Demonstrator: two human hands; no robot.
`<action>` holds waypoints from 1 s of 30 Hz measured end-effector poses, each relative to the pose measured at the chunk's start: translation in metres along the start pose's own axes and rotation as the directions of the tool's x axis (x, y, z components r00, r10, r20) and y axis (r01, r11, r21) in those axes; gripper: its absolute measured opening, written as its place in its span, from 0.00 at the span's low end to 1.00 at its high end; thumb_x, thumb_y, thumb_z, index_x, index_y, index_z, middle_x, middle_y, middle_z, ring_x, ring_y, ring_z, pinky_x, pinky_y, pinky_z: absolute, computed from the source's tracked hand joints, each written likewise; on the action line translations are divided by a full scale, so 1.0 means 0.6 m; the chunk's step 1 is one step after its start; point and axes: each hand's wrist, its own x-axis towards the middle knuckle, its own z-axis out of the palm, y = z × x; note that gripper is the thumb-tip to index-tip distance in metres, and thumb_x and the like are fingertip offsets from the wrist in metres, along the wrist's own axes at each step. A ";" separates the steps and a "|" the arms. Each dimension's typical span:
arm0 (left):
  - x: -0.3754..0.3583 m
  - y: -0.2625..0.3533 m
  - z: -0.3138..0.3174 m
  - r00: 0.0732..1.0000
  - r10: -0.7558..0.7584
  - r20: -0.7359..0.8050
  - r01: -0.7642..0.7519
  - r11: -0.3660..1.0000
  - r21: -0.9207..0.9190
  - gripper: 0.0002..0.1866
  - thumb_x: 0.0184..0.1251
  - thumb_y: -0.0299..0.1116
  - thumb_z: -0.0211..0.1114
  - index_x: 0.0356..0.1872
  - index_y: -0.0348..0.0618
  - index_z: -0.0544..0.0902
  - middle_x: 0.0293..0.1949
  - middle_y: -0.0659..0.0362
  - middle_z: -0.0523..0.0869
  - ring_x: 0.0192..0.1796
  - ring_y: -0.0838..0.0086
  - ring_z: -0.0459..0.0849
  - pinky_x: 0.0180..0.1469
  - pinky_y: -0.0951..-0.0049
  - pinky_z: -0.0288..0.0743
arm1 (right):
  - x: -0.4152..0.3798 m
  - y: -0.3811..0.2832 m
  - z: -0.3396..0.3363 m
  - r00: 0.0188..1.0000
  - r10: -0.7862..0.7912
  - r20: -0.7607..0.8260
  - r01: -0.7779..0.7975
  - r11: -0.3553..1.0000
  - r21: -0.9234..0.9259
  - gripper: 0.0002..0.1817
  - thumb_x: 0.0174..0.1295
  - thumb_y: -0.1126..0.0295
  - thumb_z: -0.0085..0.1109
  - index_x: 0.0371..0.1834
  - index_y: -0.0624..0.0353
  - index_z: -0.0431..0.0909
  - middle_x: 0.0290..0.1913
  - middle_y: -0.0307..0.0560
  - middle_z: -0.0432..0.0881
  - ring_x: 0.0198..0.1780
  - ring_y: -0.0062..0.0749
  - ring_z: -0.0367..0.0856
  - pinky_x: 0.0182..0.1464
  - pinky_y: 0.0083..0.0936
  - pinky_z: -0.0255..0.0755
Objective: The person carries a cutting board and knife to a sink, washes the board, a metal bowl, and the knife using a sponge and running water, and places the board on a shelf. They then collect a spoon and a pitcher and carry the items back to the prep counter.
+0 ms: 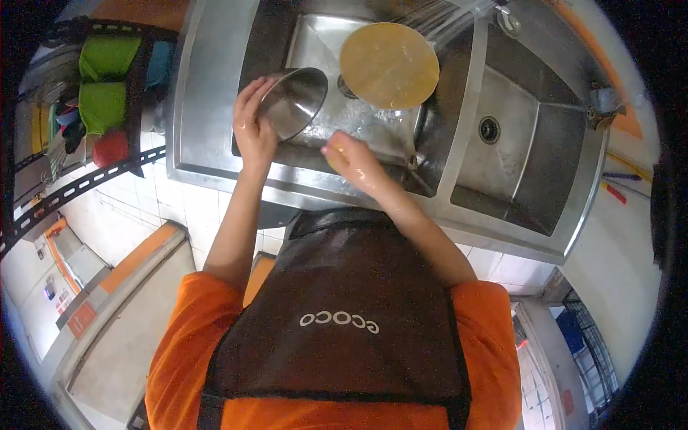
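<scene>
The left hand (pixel 254 129) grasped a metal bowl (pixel 295 106) by its outer wall, and the bowl lay just to the right of that palm, tipped so that its mouth faced away from the hand that held it. The right hand (pixel 354 165) was curled closed around a small yellowish thing (pixel 335 160), most of it hidden by the fingers, and stood to the right of the bowl and a little nearer the body, apart from it. Beneath and beyond both grips spread a wet steel basin (pixel 315 37). Farther from the body than the right hand, a round yellow board (pixel 389 66) sat in the basin area, untouched by either hand, partly covering the drain (pixel 345 87) at its left edge; water (pixel 433 23) streamed beside its far right side. Well to the right of the right hand, past a steel divider, was a second basin (pixel 502 158). Back from the grips toward the body were orange sleeves (pixel 484 330) and a dark apron (pixel 344 287). Far left of the left hand, green things (pixel 111 57) stood by a rack
</scene>
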 end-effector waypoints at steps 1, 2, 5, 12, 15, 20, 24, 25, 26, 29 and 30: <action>-0.002 0.001 -0.006 1.000 0.021 -0.015 -0.021 1.000 0.006 0.32 0.49 0.09 0.46 0.53 0.44 0.85 0.57 0.51 0.82 0.62 0.56 0.77 0.67 0.60 0.69 | 0.000 -0.010 0.014 0.996 0.028 0.082 -0.026 0.999 -0.020 0.14 0.67 0.60 0.60 0.36 0.62 0.74 0.31 0.58 0.80 0.35 0.57 0.80 0.37 0.45 0.71; -0.004 0.003 -0.011 0.999 0.020 -0.025 -0.020 1.000 0.001 0.32 0.49 0.09 0.46 0.53 0.44 0.85 0.57 0.51 0.82 0.62 0.56 0.77 0.67 0.61 0.69 | -0.002 -0.010 0.032 0.992 -0.011 0.122 0.020 0.997 -0.069 0.14 0.68 0.61 0.59 0.37 0.62 0.73 0.32 0.59 0.80 0.36 0.57 0.80 0.38 0.45 0.72; -0.012 0.011 -0.022 0.999 0.013 -0.053 -0.013 1.000 -0.010 0.31 0.50 0.10 0.46 0.53 0.45 0.85 0.56 0.51 0.82 0.62 0.56 0.78 0.66 0.61 0.69 | -0.015 -0.017 0.070 0.965 -0.119 0.232 0.170 0.962 -0.214 0.12 0.70 0.62 0.55 0.40 0.62 0.73 0.35 0.62 0.81 0.41 0.64 0.80 0.40 0.49 0.72; -0.034 0.009 -0.039 0.998 0.023 -0.057 -0.023 1.000 -0.004 0.32 0.51 0.10 0.46 0.54 0.47 0.86 0.57 0.51 0.82 0.62 0.57 0.78 0.65 0.62 0.70 | -0.099 0.003 0.050 0.913 -0.017 0.407 0.196 0.895 -0.401 0.10 0.68 0.65 0.55 0.39 0.61 0.73 0.38 0.59 0.80 0.43 0.59 0.79 0.46 0.46 0.73; -0.043 0.007 -0.045 0.998 0.013 -0.054 -0.014 1.000 -0.008 0.32 0.51 0.10 0.45 0.53 0.47 0.86 0.57 0.52 0.82 0.62 0.57 0.78 0.65 0.62 0.71 | -0.127 0.019 0.024 0.830 -0.409 0.378 0.550 0.715 -0.432 0.06 0.63 0.69 0.53 0.39 0.59 0.75 0.40 0.57 0.79 0.48 0.52 0.79 0.48 0.46 0.72; -0.053 0.012 -0.053 0.999 0.010 -0.050 -0.010 1.000 -0.006 0.32 0.50 0.10 0.45 0.53 0.48 0.86 0.56 0.52 0.82 0.61 0.57 0.79 0.64 0.62 0.71 | -0.054 0.040 -0.044 0.943 -0.211 0.255 0.328 0.708 -0.626 0.09 0.63 0.71 0.57 0.45 0.59 0.76 0.44 0.49 0.79 0.52 0.48 0.77 0.56 0.44 0.68; -0.056 0.010 -0.056 0.999 0.017 -0.050 -0.018 1.000 -0.015 0.32 0.51 0.10 0.45 0.53 0.48 0.86 0.56 0.52 0.82 0.60 0.58 0.79 0.62 0.63 0.73 | -0.061 -0.004 -0.037 0.974 -0.216 0.063 0.219 0.854 -0.471 0.11 0.59 0.72 0.60 0.45 0.60 0.76 0.44 0.50 0.78 0.52 0.51 0.75 0.56 0.44 0.68; -0.054 0.010 -0.055 0.999 0.019 -0.051 -0.019 1.000 -0.012 0.32 0.51 0.10 0.46 0.53 0.49 0.86 0.56 0.53 0.82 0.60 0.58 0.79 0.62 0.63 0.73 | -0.080 -0.005 -0.035 0.965 -0.223 0.135 0.261 0.840 -0.475 0.11 0.59 0.72 0.60 0.44 0.60 0.77 0.44 0.51 0.78 0.52 0.51 0.75 0.56 0.44 0.69; -0.053 0.013 -0.055 0.999 0.013 -0.051 -0.013 1.000 -0.013 0.32 0.51 0.10 0.46 0.53 0.49 0.86 0.56 0.53 0.82 0.60 0.58 0.79 0.62 0.63 0.73 | -0.105 0.000 -0.032 0.951 -0.229 0.209 0.303 0.826 -0.476 0.11 0.58 0.72 0.60 0.44 0.60 0.77 0.44 0.52 0.78 0.52 0.52 0.75 0.56 0.44 0.69; -0.051 0.017 -0.057 0.999 -0.003 -0.050 0.003 1.000 -0.008 0.31 0.52 0.11 0.46 0.53 0.49 0.86 0.56 0.53 0.82 0.60 0.58 0.79 0.62 0.63 0.73 | -0.130 0.015 -0.062 0.909 -0.152 0.387 0.355 0.771 -0.529 0.10 0.57 0.73 0.61 0.43 0.59 0.78 0.45 0.52 0.79 0.53 0.53 0.75 0.58 0.44 0.69; -0.051 0.016 -0.057 0.999 -0.005 -0.046 0.005 1.000 -0.008 0.31 0.52 0.11 0.46 0.53 0.49 0.86 0.56 0.53 0.82 0.60 0.58 0.79 0.61 0.63 0.73 | -0.137 0.023 -0.081 0.894 -0.106 0.435 0.359 0.750 -0.555 0.10 0.57 0.74 0.61 0.43 0.59 0.78 0.45 0.52 0.79 0.54 0.53 0.75 0.59 0.44 0.69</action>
